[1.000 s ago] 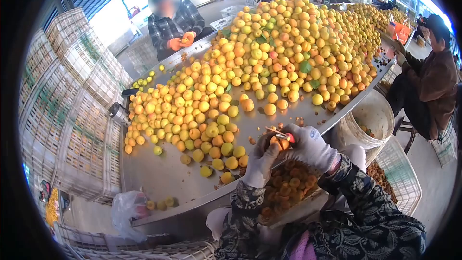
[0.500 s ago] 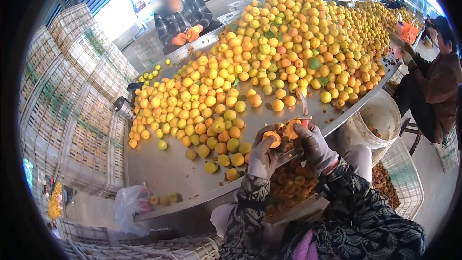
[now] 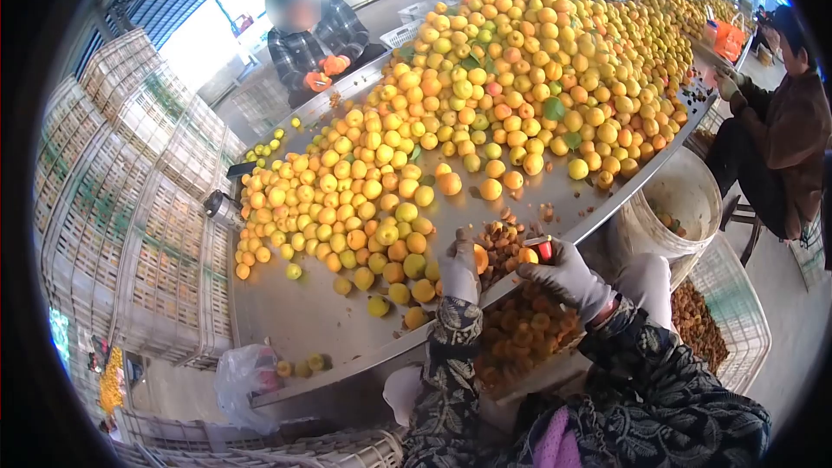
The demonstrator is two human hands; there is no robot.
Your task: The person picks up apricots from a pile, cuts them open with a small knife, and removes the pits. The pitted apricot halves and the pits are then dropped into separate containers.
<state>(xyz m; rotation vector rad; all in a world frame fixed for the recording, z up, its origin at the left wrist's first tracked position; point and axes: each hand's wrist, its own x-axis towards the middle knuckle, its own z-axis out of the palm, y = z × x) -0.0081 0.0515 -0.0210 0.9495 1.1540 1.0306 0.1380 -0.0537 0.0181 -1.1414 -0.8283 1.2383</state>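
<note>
My left hand, in a pale glove, has its fingers around an orange apricot half. My right hand, gloved and dirty at the fingertips, grips a red-handled knife. Another apricot piece sits at the right fingertips. Between the hands, brown apricot pits are heaped on the edge of the metal table. Below the table edge, a container holds many apricot halves. Whole apricots are piled high across the table.
Stacked plastic crates rise on the left. A white bucket and a crate of brown pits stand on my right. A plastic bag hangs at the table's near left corner. Co-workers sit across the table and to the right.
My hands have moved apart, the left one leftward with its apricot half. The pit heap between them now shows. The knife blade no longer points upward in plain view.
</note>
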